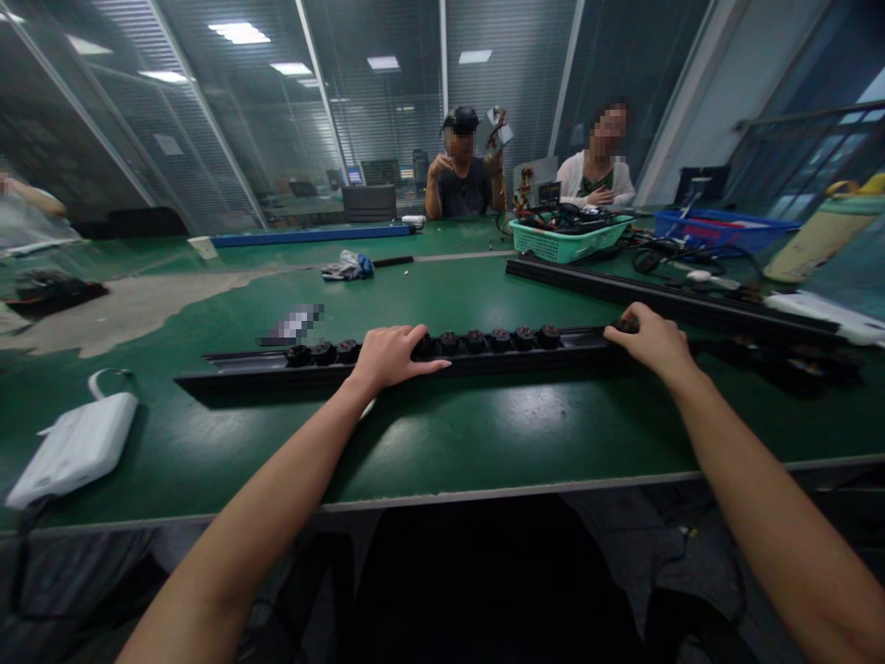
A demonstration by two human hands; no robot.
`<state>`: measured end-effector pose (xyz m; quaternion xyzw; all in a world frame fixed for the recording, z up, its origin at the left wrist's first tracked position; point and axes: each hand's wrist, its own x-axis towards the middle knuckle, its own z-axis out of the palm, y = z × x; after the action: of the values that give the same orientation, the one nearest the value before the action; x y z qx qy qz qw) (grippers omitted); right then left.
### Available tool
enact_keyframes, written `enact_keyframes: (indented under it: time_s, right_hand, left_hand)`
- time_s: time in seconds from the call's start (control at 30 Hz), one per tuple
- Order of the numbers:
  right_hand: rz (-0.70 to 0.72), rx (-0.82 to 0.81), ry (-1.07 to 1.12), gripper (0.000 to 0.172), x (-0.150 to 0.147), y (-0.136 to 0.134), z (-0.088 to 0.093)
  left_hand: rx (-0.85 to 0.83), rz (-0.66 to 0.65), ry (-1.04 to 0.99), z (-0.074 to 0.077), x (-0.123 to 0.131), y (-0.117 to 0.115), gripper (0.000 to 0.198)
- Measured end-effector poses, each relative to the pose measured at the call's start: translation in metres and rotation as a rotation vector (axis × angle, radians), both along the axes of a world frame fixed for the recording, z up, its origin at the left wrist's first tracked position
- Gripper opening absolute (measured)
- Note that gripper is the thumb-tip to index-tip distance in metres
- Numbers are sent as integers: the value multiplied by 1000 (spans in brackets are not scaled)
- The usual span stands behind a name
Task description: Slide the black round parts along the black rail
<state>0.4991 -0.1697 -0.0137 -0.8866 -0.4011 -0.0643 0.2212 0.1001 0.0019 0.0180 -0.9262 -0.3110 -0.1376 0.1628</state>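
I am recording the right grip [654,343] as pinching a small black piece [628,326] between thumb and forefinger, at the right end of the black rail [512,362]. The left grip [394,355] is lying across the rail near the centre of the frame, its thumb pointing right along the near side; I cannot tell whether it is closing firmly. In my judgement, the step is one of setting or adjusting the pinched piece, and good practice is calling for a level hold, light pressure and a left hand bracing the rail against sliding. Both forearms [287,475] are slanting inward from the lower corners. The rail is lying crosswise on the green tabletop [442,452], mid-frame, with round black pieces [499,339] standing in a row along it. A second rail [664,293] is lying beyond the right grip, so I am advising care over clearance there.
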Motion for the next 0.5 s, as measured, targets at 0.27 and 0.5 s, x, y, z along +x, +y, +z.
enact_keyframes:
  time_s: [0.27, 0.5]
  right_hand:
    - [-28, -12, 7, 36, -1, 1, 0]
    - [-23, -1, -4, 37, 0, 0, -1]
  left_hand:
    - [0, 6, 4, 0, 0, 0, 79]
    - [12, 6, 5, 0, 1, -1, 78]
